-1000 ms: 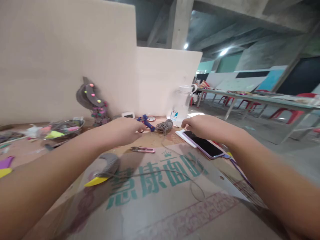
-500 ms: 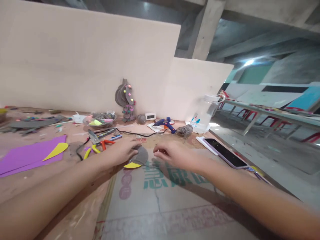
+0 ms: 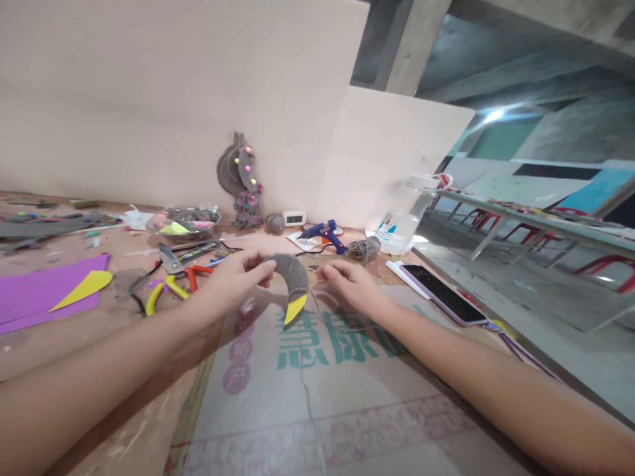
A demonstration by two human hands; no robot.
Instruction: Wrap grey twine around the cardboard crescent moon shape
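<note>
Head view: mid-frame, your left hand [image 3: 251, 272] pinches the upper end of a down-curving grey crescent [image 3: 296, 274], your right hand [image 3: 350, 282] apart just rightward, grip unclear.

That crescent [image 3: 294, 272] is grey, turning yellow at its point. The pale sheet [image 3: 268, 396] carries green lettering and faded purplish-red print. I see a grey ornament [image 3: 243, 178] dotted pink and yellow, a blue glue gun [image 3: 318, 230], yellow-handled pliers [image 3: 176, 287], purple paper [image 3: 44, 291], a black phone [image 3: 444, 294] edged in lilac, and red stools [image 3: 598, 261].
</note>
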